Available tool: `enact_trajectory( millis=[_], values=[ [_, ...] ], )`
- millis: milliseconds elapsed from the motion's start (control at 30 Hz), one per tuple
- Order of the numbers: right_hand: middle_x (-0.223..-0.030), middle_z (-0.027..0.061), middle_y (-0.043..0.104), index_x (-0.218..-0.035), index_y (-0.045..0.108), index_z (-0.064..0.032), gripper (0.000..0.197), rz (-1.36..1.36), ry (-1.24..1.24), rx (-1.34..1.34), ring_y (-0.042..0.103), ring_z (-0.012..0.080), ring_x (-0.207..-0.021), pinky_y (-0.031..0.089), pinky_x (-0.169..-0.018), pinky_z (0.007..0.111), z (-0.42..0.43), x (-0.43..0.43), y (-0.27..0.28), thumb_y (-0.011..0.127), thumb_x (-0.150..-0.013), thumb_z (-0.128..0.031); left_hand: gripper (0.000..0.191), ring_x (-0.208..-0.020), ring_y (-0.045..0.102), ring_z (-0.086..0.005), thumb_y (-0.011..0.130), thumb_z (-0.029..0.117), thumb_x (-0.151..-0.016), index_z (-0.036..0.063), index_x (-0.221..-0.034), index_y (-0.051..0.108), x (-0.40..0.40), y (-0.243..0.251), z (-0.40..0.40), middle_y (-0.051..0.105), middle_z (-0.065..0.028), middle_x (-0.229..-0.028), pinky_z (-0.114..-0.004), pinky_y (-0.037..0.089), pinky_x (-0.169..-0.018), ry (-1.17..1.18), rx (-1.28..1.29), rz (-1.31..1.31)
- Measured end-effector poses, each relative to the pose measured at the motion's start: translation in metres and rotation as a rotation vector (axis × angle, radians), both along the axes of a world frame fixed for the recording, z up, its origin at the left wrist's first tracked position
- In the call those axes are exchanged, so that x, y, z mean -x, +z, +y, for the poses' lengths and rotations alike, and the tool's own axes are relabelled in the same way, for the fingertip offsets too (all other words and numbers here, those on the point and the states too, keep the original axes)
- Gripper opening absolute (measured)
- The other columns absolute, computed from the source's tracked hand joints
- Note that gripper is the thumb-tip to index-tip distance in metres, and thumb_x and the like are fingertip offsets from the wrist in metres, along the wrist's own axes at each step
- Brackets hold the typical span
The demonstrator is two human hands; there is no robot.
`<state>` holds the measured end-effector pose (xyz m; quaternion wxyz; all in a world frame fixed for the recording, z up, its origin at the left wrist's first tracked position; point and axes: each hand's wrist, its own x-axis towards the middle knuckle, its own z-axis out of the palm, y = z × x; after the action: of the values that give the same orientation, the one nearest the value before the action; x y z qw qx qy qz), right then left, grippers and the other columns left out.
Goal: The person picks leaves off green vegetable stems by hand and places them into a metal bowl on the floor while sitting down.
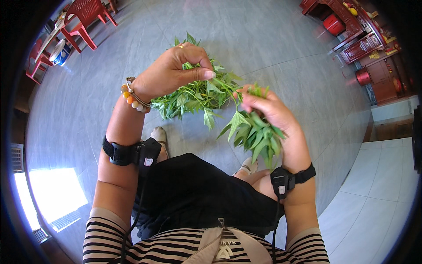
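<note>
A heap of leafy green stems (194,95) lies on the grey floor in front of my feet. Above it, my left hand (184,67) pinches a thin green stem (224,85) between thumb and fingertips. That stem runs across to my right hand (268,105), whose fingers are closed around a bunch of leafy greens (260,135). The bunch's leaves hang below my right palm towards the wrist. Some of the right fingers are blurred and partly hidden behind the greens.
Red plastic chairs (86,21) and a blue-and-white bucket (60,52) stand by a table at far left. Carved dark-red wooden furniture (359,49) is at far right. Black straps with small devices (150,156) sit on both forearms, cables trailing from them.
</note>
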<state>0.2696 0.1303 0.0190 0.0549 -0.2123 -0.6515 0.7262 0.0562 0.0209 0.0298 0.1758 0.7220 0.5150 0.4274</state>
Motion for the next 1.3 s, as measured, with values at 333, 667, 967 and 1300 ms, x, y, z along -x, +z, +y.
enact_trajectory(
  millis=[333,667,967,1300],
  values=[
    [-0.062,-0.0048,0.042,-0.095,0.054,0.0014,0.026,0.129,0.002,0.381,0.038,0.0030,-0.055,0.031,-0.049,0.016,-0.033,0.007,0.018,0.047,-0.081,-0.020,0.015,-0.079,0.045,-0.0150,0.060,0.017,-0.076,0.0041,-0.069,0.056,-0.005,0.004,0.000,0.053,-0.0002,-0.072,-0.031,0.034,-0.078,0.022,0.056,-0.009],
    [-0.061,-0.0045,0.045,-0.093,0.054,0.0003,0.024,0.136,-0.072,0.458,0.038,0.0029,-0.050,0.032,-0.047,0.016,-0.031,0.010,0.006,0.047,-0.081,-0.019,0.013,-0.078,0.046,-0.0147,0.062,0.016,-0.074,0.0047,-0.069,0.057,-0.007,0.004,0.001,0.053,-0.0001,-0.072,-0.030,0.034,-0.078,0.038,0.038,0.055],
    [-0.063,-0.0066,0.042,-0.092,0.054,-0.0016,0.025,0.071,-0.261,0.514,0.038,0.0036,-0.050,0.034,-0.047,0.018,-0.025,0.019,-0.014,0.045,-0.082,-0.023,0.011,-0.075,0.047,-0.0142,0.064,0.013,-0.071,0.0052,-0.068,0.057,-0.009,0.000,0.002,0.052,0.0005,-0.070,-0.030,0.031,-0.080,0.119,-0.018,0.193],
    [-0.055,-0.0061,0.041,-0.082,0.057,-0.0058,0.015,0.074,-0.341,0.713,0.037,0.0058,-0.042,0.032,-0.038,0.020,0.006,0.019,-0.048,0.051,-0.080,-0.019,0.011,-0.074,0.046,-0.0150,0.064,0.013,-0.070,0.0066,-0.067,0.056,-0.017,-0.004,0.006,0.052,0.0009,-0.069,-0.032,0.028,-0.083,0.141,-0.056,0.294]
  ],
)
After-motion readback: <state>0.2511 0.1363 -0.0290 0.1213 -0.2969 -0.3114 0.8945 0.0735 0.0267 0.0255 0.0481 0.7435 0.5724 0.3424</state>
